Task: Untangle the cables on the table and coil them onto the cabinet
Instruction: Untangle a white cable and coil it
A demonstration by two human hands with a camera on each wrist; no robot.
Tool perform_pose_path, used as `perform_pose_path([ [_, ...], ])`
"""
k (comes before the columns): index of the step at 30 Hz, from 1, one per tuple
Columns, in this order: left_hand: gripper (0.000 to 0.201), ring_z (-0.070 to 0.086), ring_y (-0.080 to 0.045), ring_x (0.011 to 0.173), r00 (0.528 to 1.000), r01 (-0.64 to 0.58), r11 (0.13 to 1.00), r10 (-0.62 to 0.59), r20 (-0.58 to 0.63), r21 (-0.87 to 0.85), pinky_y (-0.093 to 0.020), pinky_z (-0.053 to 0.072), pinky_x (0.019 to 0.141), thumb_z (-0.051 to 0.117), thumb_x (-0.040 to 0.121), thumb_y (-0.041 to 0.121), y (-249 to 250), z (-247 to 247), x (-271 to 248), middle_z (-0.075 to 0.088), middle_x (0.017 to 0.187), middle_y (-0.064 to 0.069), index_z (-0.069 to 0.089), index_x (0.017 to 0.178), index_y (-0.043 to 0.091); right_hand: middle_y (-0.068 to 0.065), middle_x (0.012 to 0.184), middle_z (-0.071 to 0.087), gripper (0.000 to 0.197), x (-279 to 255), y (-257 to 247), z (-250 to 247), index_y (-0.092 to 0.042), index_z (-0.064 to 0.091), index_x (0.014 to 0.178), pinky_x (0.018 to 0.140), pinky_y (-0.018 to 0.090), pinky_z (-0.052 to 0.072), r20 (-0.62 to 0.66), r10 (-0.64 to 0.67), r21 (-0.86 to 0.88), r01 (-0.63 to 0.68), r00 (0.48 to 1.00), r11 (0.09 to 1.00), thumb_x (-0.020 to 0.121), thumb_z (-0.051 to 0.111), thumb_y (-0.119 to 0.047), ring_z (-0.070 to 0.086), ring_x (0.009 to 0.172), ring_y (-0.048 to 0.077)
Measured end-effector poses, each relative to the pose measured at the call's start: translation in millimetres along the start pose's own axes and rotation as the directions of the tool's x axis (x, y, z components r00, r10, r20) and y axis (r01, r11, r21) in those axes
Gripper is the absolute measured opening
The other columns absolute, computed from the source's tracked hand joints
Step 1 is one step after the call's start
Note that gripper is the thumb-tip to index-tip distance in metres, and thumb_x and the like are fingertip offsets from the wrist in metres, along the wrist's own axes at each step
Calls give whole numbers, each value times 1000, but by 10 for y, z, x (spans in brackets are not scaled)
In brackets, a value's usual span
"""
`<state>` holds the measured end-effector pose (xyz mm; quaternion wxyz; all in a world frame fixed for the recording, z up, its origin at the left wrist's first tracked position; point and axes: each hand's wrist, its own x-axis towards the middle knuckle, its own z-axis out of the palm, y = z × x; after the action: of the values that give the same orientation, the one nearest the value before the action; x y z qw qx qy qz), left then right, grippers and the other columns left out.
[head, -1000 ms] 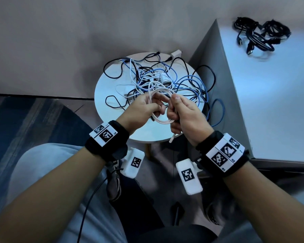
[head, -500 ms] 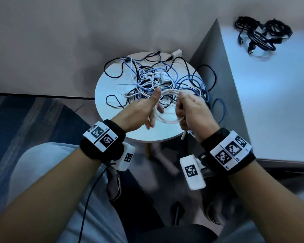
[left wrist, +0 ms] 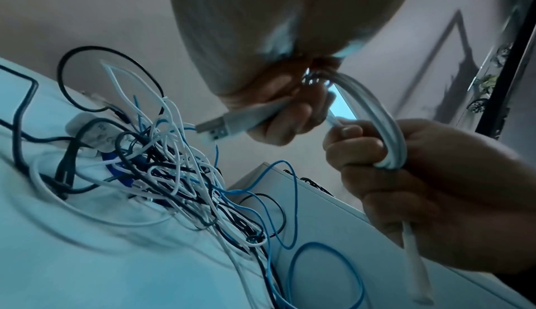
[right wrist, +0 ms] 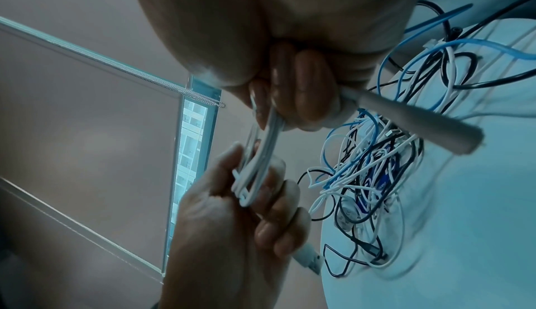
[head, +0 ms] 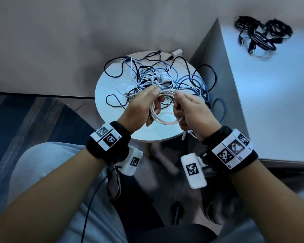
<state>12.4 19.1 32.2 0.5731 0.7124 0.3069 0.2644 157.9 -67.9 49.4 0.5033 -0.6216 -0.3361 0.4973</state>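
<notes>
A white cable (head: 165, 121) is wound into a small coil, held between both hands above the near side of the round white table (head: 109, 79). My left hand (head: 144, 104) grips the coil's left side, and its USB plug (left wrist: 214, 125) sticks out below the fingers. My right hand (head: 188, 109) grips the coil's right side (left wrist: 388, 144), with the other plug end (right wrist: 420, 119) poking out under the fist. Behind the hands, a tangle of blue, white and black cables (head: 165, 76) lies on the table.
A pale cabinet (head: 270, 95) stands right of the table, with a bundle of black cables (head: 260, 35) on its far top. Black and blue loops (head: 216, 106) hang over the table's right edge. A white adapter (head: 177, 53) sits at the table's far rim. My knees are below.
Both hands have moved slightly apart and turned, stretching the white coil between them. The left thumb now lies over the coil's top strands.
</notes>
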Motion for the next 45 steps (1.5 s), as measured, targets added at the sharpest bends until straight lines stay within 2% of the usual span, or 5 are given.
perform_pose_path([
  [10,34,46,-11,53,982,-5,965,54,-179,261,-32,39,55,32,110,31,-59,-81,96,52,65,2,47,83,17,12,84,63,41,52,6,-110,-7,70,106,55,28,43,-35,-137,8,138,990,990,90,38,13,49,57,14],
  [18,32,39,-5,49,986,1,998,8,-164,56,-18,34,47,31,112,28,4,-67,69,45,65,0,44,85,15,9,81,70,24,135,246,-155,-16,75,99,73,39,50,-8,-206,-609,159,979,777,99,59,-35,63,73,25],
  [29,33,53,-28,64,977,-139,895,195,-91,423,-47,45,65,33,109,32,11,-34,-10,57,70,-14,49,91,10,4,71,70,19,106,154,-74,-1,66,107,58,22,55,-40,61,384,-41,997,922,102,52,-11,64,58,14],
  [39,30,53,-23,59,962,-59,845,190,-196,532,-38,36,56,34,110,30,-28,0,12,57,67,-3,48,97,8,-4,65,44,49,22,58,-1,-11,68,102,67,26,39,193,86,484,-171,977,858,89,52,-55,45,65,12],
  [45,27,46,-22,52,945,-80,812,247,-216,578,-37,29,52,32,107,31,-47,37,1,46,60,7,45,95,10,-6,66,59,24,7,169,139,-20,47,81,62,26,45,75,130,286,-146,989,947,90,69,-13,55,62,13],
])
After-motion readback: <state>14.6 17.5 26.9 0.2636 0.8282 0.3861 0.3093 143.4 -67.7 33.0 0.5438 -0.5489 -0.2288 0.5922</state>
